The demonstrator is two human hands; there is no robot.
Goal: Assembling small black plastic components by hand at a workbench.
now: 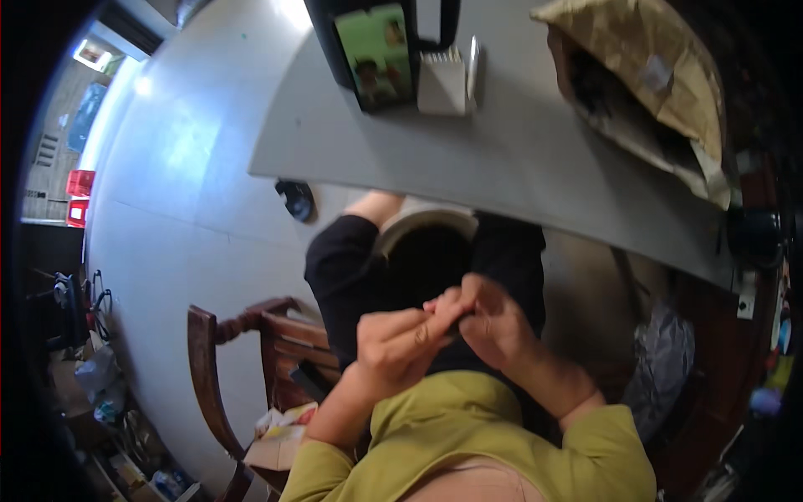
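Observation:
Over my lap my two hands meet, their fingertips pressed together. My left hand (397,341) is closed, its fingers pointing up toward the other hand, with a ring on one finger. My right hand (495,322) is curled, thumb and fingers pinched against the left fingertips. Whatever lies between them is too small or too hidden to make out. Just beyond, a round container with a pale rim (418,219) and a dark inside stands between my knees, partly under the table edge.
A grey table (376,151) spans the far side, bearing a black holder with a green picture (374,58), a small white box (442,82) and an open brown paper bag (652,75). A wooden chair (280,335) stands at left; a grey plastic bag (661,360) hangs at right.

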